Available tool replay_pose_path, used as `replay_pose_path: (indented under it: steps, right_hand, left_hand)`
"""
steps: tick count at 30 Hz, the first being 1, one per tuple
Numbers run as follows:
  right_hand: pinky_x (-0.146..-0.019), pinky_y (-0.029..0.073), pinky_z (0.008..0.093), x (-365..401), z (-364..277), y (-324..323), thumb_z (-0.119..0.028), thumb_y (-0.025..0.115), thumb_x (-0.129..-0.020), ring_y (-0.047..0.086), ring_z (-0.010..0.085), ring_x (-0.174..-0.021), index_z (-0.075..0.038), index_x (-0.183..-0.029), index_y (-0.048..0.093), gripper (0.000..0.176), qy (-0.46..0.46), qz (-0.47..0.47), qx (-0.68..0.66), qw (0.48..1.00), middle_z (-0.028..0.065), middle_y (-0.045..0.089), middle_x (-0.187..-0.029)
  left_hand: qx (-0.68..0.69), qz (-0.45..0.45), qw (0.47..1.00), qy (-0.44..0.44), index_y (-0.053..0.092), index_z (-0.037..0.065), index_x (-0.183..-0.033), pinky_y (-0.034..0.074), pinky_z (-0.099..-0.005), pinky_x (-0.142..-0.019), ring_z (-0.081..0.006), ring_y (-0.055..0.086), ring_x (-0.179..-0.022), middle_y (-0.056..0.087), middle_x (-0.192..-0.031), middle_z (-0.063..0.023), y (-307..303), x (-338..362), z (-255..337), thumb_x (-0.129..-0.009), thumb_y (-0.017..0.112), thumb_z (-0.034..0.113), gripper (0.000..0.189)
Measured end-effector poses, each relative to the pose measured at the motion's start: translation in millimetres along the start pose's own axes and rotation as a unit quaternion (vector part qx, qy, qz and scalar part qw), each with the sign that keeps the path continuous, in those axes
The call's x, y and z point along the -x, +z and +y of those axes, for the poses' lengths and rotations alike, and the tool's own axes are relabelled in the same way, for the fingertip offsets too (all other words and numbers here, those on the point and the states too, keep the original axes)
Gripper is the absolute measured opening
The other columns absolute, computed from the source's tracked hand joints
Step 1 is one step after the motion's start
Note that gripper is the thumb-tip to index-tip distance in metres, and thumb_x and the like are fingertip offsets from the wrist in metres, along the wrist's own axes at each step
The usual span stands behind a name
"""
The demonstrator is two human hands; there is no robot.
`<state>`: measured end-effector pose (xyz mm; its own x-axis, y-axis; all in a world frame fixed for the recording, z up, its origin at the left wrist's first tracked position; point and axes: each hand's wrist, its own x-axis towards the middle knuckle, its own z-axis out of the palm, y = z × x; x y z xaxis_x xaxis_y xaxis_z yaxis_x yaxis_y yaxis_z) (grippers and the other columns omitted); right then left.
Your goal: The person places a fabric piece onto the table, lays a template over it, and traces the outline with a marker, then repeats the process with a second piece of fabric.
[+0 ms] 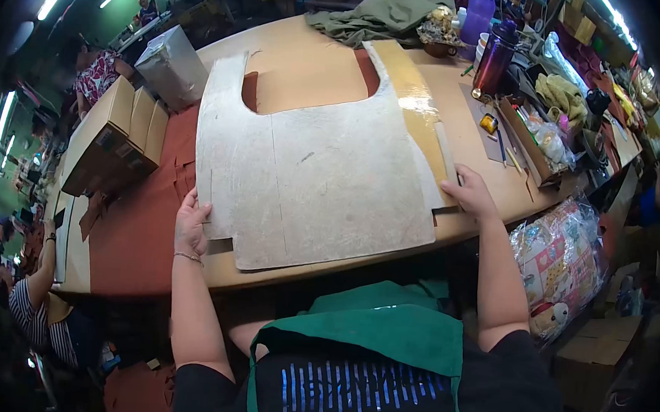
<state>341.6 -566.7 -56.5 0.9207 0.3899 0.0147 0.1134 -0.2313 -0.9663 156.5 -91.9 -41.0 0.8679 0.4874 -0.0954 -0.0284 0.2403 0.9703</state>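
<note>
A large pale cardboard pattern piece [331, 183] with a U-shaped cutout at its far side spans the space between my hands. Its right side has a tan strip [419, 113] covered with shiny tape. My left hand [192, 222] is closed on the lower left edge, thumb on top. At the right edge, my right hand [470, 193] pinches the border beside a small notch. Beneath the pattern lie the tan table [302, 42] and reddish-brown fabric [136, 232], which also shows through the cutout's corners.
Cardboard boxes [119, 136] and a metallic tin [171, 68] stand left. Green cloth [379, 16], a dark red bottle [495, 61] and a tool-filled box [534, 139] line the far and right sides. A plastic-wrapped printed bundle [561, 258] sits by my right arm. A person in stripes [33, 301] works at left.
</note>
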Motion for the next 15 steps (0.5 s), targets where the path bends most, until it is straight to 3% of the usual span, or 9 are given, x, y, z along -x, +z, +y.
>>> replay_pose_path:
  steps: [3, 4, 7, 10, 15]
  right_hand:
    - [-0.069, 0.045, 0.0273, -17, 0, 6, -0.018, 0.065, -0.071, 0.057, 0.0162, -0.077, 0.005, -0.100, 0.054, 0.039, 0.035, 0.031, 0.131, 0.990, 0.0134, 0.060, -0.085]
    - [-0.072, 0.046, 0.0311, -19, -3, 9, -0.021, 0.065, -0.071, 0.059, 0.0237, -0.078, 0.004, -0.102, 0.054, 0.041, 0.031, 0.043, 0.194, 0.980, 0.0185, 0.060, -0.085]
    - [-0.076, 0.046, 0.0368, -23, -9, 19, -0.024, 0.063, -0.072, 0.058, 0.0312, -0.082, 0.003, -0.106, 0.053, 0.044, -0.005, 0.088, 0.373, 0.924, 0.0215, 0.059, -0.089]
    - [-0.082, 0.042, 0.0389, -27, -22, 23, -0.025, 0.061, -0.075, 0.056, 0.0351, -0.091, 0.002, -0.114, 0.049, 0.049, 0.084, 0.063, 0.397, 0.912, 0.0237, 0.058, -0.095]
    - [-0.081, 0.043, 0.0397, -26, -28, 22, -0.033, 0.058, -0.077, 0.056, 0.0347, -0.089, -0.001, -0.116, 0.049, 0.051, 0.096, 0.055, 0.444, 0.889, 0.0237, 0.058, -0.093]
  left_hand:
    - [-0.030, 0.014, 0.999, -0.030, 0.037, -0.002, -0.121, 0.044, -0.0320, -0.086, -0.0196, 0.054, -0.099, 0.052, -0.113, -0.0130, -4, -9, -13, -0.079, 0.043, -0.008, 0.043]
    - [-0.051, 0.013, 0.998, -0.047, 0.038, -0.002, -0.121, 0.044, -0.0315, -0.085, -0.0194, 0.055, -0.097, 0.053, -0.112, -0.0128, -5, -14, -15, -0.079, 0.044, -0.008, 0.042]
    - [-0.143, 0.008, 0.988, -0.061, 0.040, -0.002, -0.121, 0.044, -0.0274, -0.081, -0.0165, 0.056, -0.092, 0.056, -0.108, -0.0114, -4, -25, -16, -0.078, 0.047, -0.007, 0.044]
    - [-0.274, 0.012, 0.960, -0.058, 0.043, 0.000, -0.121, 0.044, -0.0245, -0.078, -0.0133, 0.055, -0.090, 0.057, -0.106, -0.0102, 3, -30, -12, -0.077, 0.051, -0.004, 0.045]
    - [-0.356, 0.025, 0.933, -0.037, 0.045, 0.004, -0.122, 0.043, -0.0245, -0.078, -0.0127, 0.054, -0.089, 0.058, -0.104, -0.0082, 2, -33, -15, -0.073, 0.057, -0.001, 0.050]
